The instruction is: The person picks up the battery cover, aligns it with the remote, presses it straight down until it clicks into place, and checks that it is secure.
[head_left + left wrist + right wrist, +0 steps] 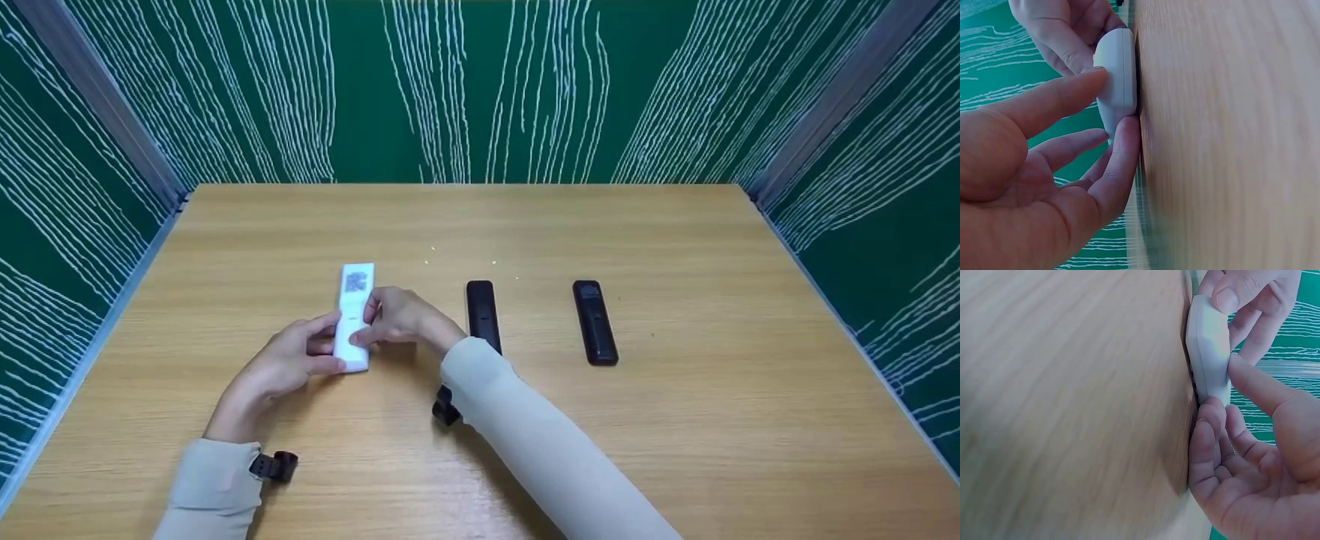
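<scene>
A white remote control lies back side up on the table, a grey printed label near its far end. My left hand grips it from the left, with the thumb at its near end and the fingertips along its side. From the right, my right hand pinches the same remote between thumb and fingers. In the right wrist view, the white casing sits low against the tabletop, between both hands.
Two black remotes lie to the right: one partly hidden behind the right forearm, the other farther right, slightly slanted. Several tiny white specks dot the wooden table beyond them. Green panels with white lines stand around it.
</scene>
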Available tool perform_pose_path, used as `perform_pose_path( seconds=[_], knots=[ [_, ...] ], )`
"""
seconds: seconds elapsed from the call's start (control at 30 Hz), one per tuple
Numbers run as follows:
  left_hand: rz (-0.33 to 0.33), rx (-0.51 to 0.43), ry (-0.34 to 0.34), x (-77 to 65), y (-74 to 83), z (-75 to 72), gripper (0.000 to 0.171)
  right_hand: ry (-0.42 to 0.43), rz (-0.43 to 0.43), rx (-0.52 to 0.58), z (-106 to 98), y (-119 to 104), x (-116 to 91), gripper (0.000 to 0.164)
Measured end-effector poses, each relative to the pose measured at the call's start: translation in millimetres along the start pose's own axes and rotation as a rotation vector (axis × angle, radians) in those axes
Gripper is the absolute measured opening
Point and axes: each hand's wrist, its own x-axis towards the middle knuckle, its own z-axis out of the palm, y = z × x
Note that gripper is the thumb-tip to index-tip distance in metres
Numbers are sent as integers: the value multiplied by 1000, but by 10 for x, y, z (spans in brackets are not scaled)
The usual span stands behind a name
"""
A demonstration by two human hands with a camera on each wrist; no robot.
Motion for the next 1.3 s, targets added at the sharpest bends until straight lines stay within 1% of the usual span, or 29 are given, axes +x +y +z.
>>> perform_pose_path(
  seconds=[0.13, 0.3, 0.53, 0.83, 1.07, 1.3],
  knots=[
    [-4, 6, 4, -2, -6, 1, 81, 3, -29, -41, 14, 19, 6, 31],
    [-13, 17, 1, 6, 7, -5, 81, 3, -17, -35, 16, 27, 15, 31],
    [-11, 4, -3, 13, 26, -6, 82, 4, 1, -10, 7, 30, 8, 29],
    [-8, 15, -7, 25, 19, 2, 81, 0, 41, 37, -5, 29, 10, 27],
    [-1, 8, 11, 11, -2, 5, 80, 18, 10, 17, -11, 26, 16, 27],
    [-10, 7, 19, -6, -6, 2, 82, 22, 13, 56, -10, 6, 32, 26]
  ],
)
